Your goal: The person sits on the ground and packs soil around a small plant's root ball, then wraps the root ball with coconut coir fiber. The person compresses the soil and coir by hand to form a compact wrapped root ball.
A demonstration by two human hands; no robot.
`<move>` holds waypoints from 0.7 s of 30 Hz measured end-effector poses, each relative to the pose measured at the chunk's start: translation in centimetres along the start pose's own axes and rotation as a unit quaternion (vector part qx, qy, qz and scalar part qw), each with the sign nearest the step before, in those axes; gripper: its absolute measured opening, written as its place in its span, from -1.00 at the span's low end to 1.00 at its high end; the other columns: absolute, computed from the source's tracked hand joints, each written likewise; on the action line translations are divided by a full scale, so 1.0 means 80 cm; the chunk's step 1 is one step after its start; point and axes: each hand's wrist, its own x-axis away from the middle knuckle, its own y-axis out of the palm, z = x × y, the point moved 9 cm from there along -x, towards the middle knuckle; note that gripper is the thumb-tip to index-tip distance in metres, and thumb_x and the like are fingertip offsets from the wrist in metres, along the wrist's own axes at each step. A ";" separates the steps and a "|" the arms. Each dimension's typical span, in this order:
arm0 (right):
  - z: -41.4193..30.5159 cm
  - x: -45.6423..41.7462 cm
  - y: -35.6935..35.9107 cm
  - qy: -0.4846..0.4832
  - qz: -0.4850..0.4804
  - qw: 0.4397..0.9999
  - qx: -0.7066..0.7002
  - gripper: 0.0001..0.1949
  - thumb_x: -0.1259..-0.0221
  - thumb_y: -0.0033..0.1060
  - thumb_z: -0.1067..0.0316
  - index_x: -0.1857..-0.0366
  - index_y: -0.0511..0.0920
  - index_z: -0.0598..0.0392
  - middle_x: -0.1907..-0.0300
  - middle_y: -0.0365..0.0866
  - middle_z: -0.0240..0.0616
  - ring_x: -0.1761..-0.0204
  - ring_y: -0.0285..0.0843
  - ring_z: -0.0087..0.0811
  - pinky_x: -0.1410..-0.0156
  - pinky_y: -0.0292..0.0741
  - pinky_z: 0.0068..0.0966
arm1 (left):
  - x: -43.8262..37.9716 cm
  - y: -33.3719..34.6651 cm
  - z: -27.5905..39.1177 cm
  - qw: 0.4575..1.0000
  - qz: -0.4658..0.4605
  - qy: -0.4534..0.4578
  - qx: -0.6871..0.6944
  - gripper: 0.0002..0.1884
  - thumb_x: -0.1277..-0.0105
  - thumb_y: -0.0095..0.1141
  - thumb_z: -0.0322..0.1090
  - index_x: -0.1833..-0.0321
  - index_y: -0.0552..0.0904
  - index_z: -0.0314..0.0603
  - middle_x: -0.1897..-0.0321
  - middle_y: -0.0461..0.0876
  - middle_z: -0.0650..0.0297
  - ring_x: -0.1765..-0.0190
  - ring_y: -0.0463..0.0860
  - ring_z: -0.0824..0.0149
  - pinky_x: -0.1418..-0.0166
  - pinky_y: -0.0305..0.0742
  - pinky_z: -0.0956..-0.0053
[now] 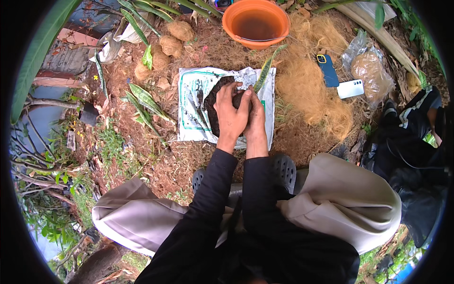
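My left hand [230, 112] and my right hand [256, 115] are cupped together around a dark ball of soil [237, 100], which shows only between the fingers. A variegated snake plant leaf [264, 76] rises from beside my right fingertips and slants up to the right; its base is hidden by my hands. Under them, loose dark soil [211, 106] lies on a flattened white plastic sack [188, 131] with green printing. Both wrists hang over the sack's near edge.
Beyond the sack stands an orange bucket [232, 35] of brownish water. Fibre-wrapped balls [171, 46] and cut snake plant leaves [149, 101] lie left. Loose coconut fibre [301, 88], two phones [330, 76] and a bagged fibre bundle [370, 72] lie right. Another person [408, 142] sits at the right.
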 end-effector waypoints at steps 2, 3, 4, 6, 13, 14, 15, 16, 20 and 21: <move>0.002 0.008 -0.001 0.003 0.079 0.996 0.047 -0.69 -0.59 0.17 0.02 0.11 0.67 0.07 0.20 0.75 -0.27 0.15 0.74 -0.39 -0.05 0.67 -0.41 | -0.008 -0.007 -0.046 0.993 -0.029 -0.069 0.093 -0.55 -0.59 0.14 -0.12 -0.34 0.57 -0.33 -0.25 0.65 0.01 -0.23 0.67 0.14 -0.38 0.49 0.32; -0.010 0.003 -0.009 0.000 0.092 0.994 0.066 -0.66 -0.56 0.22 -0.01 0.13 0.66 0.11 0.25 0.74 -0.24 0.16 0.74 -0.35 -0.07 0.69 -0.33 | -0.011 -0.005 -0.040 0.968 -0.032 -0.137 0.208 -0.56 -0.64 0.08 -0.14 -0.34 0.57 -0.38 -0.24 0.67 0.02 -0.21 0.68 0.24 -0.35 0.51 0.35; -0.016 0.007 -0.006 -0.010 0.078 0.995 0.054 -0.64 -0.55 0.22 -0.02 0.14 0.65 0.13 0.26 0.73 -0.23 0.15 0.74 -0.33 -0.09 0.70 -0.28 | -0.012 -0.019 -0.074 0.970 -0.005 -0.137 0.200 -0.57 -0.64 0.06 -0.15 -0.32 0.58 -0.40 -0.21 0.69 0.02 -0.20 0.68 0.26 -0.33 0.52 0.36; -0.040 0.014 -0.004 -0.056 0.063 0.996 0.010 -0.64 -0.55 0.22 0.00 0.16 0.63 0.16 0.25 0.71 -0.17 0.12 0.72 -0.25 -0.15 0.70 -0.13 | -0.013 -0.041 -0.119 0.986 0.020 -0.139 0.093 -0.60 -0.63 0.10 -0.17 -0.25 0.62 -0.43 -0.17 0.73 0.01 -0.19 0.70 0.28 -0.33 0.52 0.37; -0.056 0.013 -0.018 -0.075 0.048 0.996 -0.032 -0.59 -0.61 0.03 -0.05 0.17 0.62 0.14 0.22 0.70 -0.15 0.09 0.69 -0.16 -0.26 0.63 -0.11 | 0.055 0.050 -0.159 0.945 -0.135 0.083 -0.287 -0.40 -0.39 0.31 -0.18 -0.43 0.48 -0.26 -0.51 0.36 -0.04 -0.60 0.27 -0.07 -0.54 0.29 -0.09; -0.053 0.015 -0.018 -0.072 0.057 0.995 -0.027 -0.58 -0.61 0.02 -0.05 0.17 0.62 0.15 0.22 0.70 -0.15 0.08 0.69 -0.16 -0.27 0.62 -0.10 | 0.066 0.071 -0.160 0.929 -0.174 0.106 -0.310 -0.40 -0.42 0.27 -0.14 -0.45 0.47 -0.25 -0.53 0.33 -0.03 -0.61 0.25 -0.07 -0.54 0.28 -0.11; -0.050 0.014 -0.016 -0.067 0.062 0.996 -0.023 -0.58 -0.61 0.01 -0.05 0.17 0.62 0.15 0.23 0.70 -0.15 0.08 0.69 -0.16 -0.27 0.62 -0.10 | 0.075 0.086 -0.164 0.910 -0.209 0.130 -0.334 -0.39 -0.44 0.24 -0.10 -0.46 0.46 -0.24 -0.55 0.30 -0.02 -0.62 0.23 -0.07 -0.55 0.27 -0.13; -0.048 0.014 -0.012 -0.068 0.058 0.996 -0.024 -0.59 -0.61 0.02 -0.05 0.16 0.62 0.15 0.23 0.69 -0.16 0.08 0.68 -0.17 -0.28 0.61 -0.10 | 0.086 0.099 -0.175 0.890 -0.261 0.127 -0.351 -0.40 -0.46 0.21 -0.08 -0.46 0.45 -0.24 -0.55 0.30 -0.01 -0.62 0.24 -0.08 -0.55 0.27 -0.11; -0.044 0.016 -0.007 -0.069 0.057 0.996 -0.027 -0.60 -0.60 0.06 -0.04 0.16 0.61 0.16 0.24 0.68 -0.18 0.08 0.68 -0.21 -0.30 0.60 -0.10 | 0.124 0.110 -0.184 0.845 -0.363 0.171 -0.353 -0.43 -0.53 0.10 -0.06 -0.47 0.45 -0.23 -0.54 0.31 0.00 -0.60 0.26 -0.09 -0.56 0.29 -0.03; -0.043 0.015 -0.007 -0.067 0.059 0.996 -0.028 -0.60 -0.59 0.06 -0.04 0.16 0.61 0.16 0.24 0.68 -0.18 0.08 0.68 -0.22 -0.31 0.60 -0.10 | 0.130 0.105 -0.180 0.847 -0.360 0.195 -0.340 -0.45 -0.54 0.08 -0.07 -0.48 0.45 -0.22 -0.53 0.32 0.00 -0.60 0.26 -0.09 -0.56 0.30 -0.01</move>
